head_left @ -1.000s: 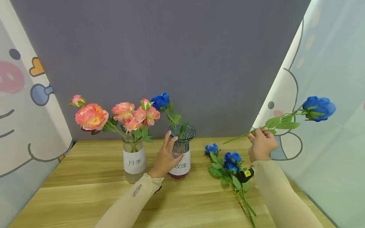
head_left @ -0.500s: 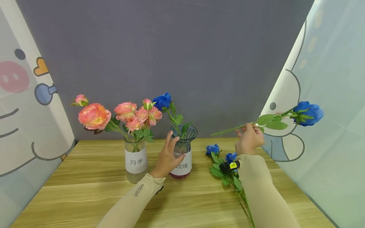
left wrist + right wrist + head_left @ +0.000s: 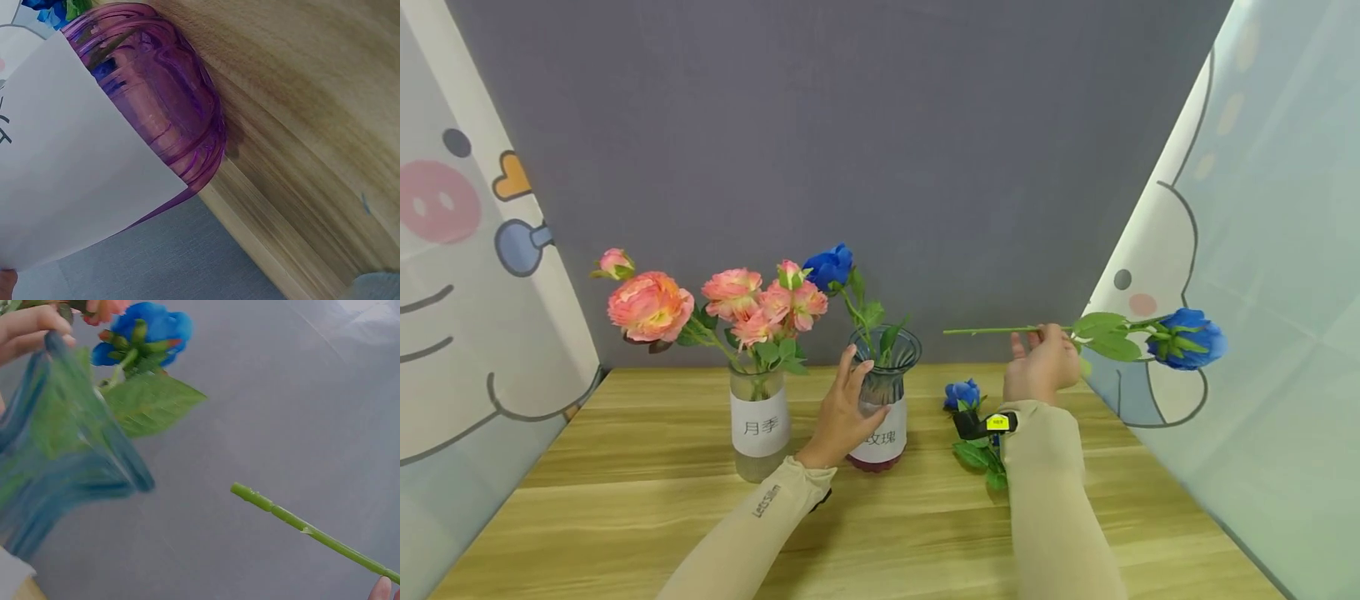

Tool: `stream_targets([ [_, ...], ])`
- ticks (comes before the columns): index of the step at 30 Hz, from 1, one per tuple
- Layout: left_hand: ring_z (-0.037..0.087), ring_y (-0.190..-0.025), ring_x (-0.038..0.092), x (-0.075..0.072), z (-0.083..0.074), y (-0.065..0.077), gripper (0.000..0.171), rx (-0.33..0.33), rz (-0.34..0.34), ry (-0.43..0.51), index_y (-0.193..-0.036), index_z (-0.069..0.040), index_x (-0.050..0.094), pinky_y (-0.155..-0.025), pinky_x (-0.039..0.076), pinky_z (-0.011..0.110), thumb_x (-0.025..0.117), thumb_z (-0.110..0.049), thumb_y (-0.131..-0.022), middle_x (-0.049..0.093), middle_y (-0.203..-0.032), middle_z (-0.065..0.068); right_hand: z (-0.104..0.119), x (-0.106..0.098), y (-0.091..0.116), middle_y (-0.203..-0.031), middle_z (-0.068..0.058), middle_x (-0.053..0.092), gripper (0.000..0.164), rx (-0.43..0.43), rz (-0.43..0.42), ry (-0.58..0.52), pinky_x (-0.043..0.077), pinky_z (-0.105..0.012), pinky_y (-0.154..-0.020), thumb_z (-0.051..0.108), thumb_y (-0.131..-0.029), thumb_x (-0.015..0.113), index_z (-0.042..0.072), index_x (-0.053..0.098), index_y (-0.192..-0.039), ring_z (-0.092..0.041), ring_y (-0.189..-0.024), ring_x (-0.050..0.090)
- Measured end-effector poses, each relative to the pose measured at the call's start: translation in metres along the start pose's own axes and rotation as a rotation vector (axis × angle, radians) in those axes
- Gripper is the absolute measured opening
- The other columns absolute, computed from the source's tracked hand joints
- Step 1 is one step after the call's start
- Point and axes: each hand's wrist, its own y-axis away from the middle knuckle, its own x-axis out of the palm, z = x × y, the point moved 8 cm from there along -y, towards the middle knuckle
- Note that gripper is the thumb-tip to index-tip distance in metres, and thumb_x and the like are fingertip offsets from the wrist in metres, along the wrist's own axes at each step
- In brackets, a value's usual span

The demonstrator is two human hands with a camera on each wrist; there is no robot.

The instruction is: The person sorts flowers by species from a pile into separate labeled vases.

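On the table [image 3: 625, 483], covers more of the lying blue flowers [image 3: 962, 393] with the right sleeve [image 3: 1051, 492] than before. Keeps the vase [image 3: 893, 430] upright, curving the left hand [image 3: 842, 421] round it. Brings the right hand [image 3: 1042, 364] farther left, pinching 1 blue rose [image 3: 1107, 338] by its stem [image 3: 981, 332]; holds it nearly level now, with a lowered bloom [image 3: 1191, 340], apart from the vase.

Blue rose [image 3: 1186, 339] sideways near flared vase [image 3: 886, 388]

Left hand [image 3: 842, 421] curved, thumb spread — right hand [image 3: 1041, 362] raised, fingers pinching.
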Motion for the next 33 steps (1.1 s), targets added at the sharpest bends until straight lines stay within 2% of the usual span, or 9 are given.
stream_targets([
  [8,0.044,-0.103,0.058,0.001,0.001,0.001,0.093,0.027,-0.02,-0.014,-0.136,-0.005,0.032,-0.055,0.045,0.036,0.088,0.0,-0.061,0.028,-0.14,0.035,-0.025,0.016,0.022,-0.091,-0.006,0.05,0.02,-0.006,0.087,0.036,0.05,-0.032,-0.064,0.003,-0.093,0.054,0.009,0.041,-0.079,-0.017,-0.075,0.049],
  [13,0.044,-0.106,0.057,0.001,0.002,0.001,0.092,0.018,-0.013,-0.014,-0.136,-0.007,0.033,-0.058,0.048,0.039,0.088,-0.002,-0.062,0.028,-0.142,0.033,-0.037,0.026,0.033,-0.094,-0.006,0.052,0.015,-0.013,0.129,0.072,0.049,-0.03,-0.058,0.001,-0.092,0.056,0.009,0.046,-0.083,-0.017,-0.072,0.05],
  [19,0.043,-0.107,0.057,0.001,0.004,0.002,0.091,0.012,-0.003,-0.006,-0.135,-0.006,0.034,-0.059,0.049,0.04,0.088,-0.002,-0.062,0.027,-0.143,0.031,-0.042,0.042,0.038,-0.092,-0.006,0.055,0.012,-0.024,0.217,0.204,0.049,-0.029,-0.053,-0.002,-0.089,0.056,0.008,0.052,-0.087,-0.016,-0.067,0.053],
  [25,0.043,-0.106,0.057,0.001,0.003,0.003,0.093,0.011,-0.01,-0.013,-0.136,-0.006,0.033,-0.061,0.05,0.041,0.088,0.0,-0.061,0.027,-0.143,0.033,-0.041,0.057,0.039,-0.098,-0.008,0.06,0.011,-0.051,0.282,0.34,0.051,-0.027,-0.05,-0.005,-0.084,0.057,0.006,0.056,-0.085,-0.015,-0.064,0.055],
  [33,0.042,-0.105,0.057,0.001,0.002,0.002,0.093,0.01,-0.009,-0.005,-0.136,-0.006,0.032,-0.06,0.049,0.041,0.087,0.002,-0.061,0.029,-0.14,0.036,-0.042,0.07,0.045,-0.091,-0.007,0.058,0.008,-0.137,0.394,0.514,0.051,-0.024,-0.05,-0.002,-0.082,0.062,0.004,0.059,-0.087,-0.015,-0.066,0.056],
])
